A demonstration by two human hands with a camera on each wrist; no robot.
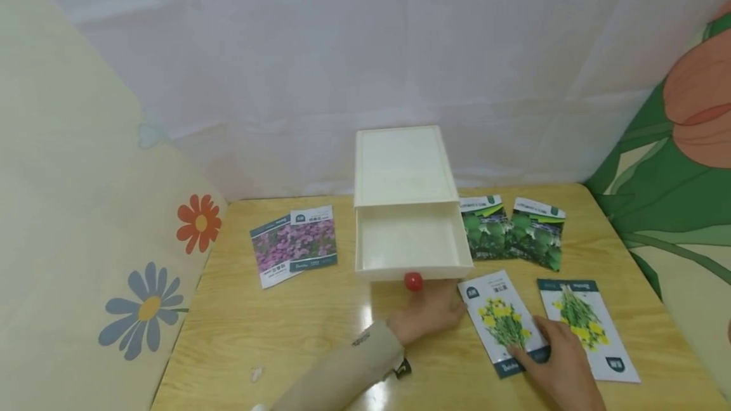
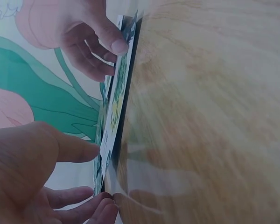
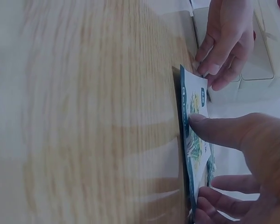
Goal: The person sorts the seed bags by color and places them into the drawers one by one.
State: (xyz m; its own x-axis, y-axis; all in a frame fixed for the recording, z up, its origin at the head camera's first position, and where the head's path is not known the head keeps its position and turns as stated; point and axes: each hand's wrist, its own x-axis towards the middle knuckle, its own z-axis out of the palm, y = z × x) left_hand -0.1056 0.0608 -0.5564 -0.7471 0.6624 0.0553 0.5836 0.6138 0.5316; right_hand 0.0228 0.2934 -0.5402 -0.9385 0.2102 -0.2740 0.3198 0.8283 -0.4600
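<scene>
On the pale wood-grain counter (image 1: 274,335), near the white plastic drawer box (image 1: 405,167), the flat white yellow-flowered packet (image 1: 495,306) should handle light, flexible and slick, best held by its edges, my right grip (image 1: 561,361) pinching it, my left grip (image 1: 433,311) spread beside its far end.

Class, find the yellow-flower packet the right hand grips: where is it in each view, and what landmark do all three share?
Head: yellow-flower packet, lower right of centre.
Left wrist: slanting strip, left of centre, seen nearly edge-on.
Right wrist: narrow strip, right of centre.
Shared landmark: the right hand, touching the packet.
</scene>
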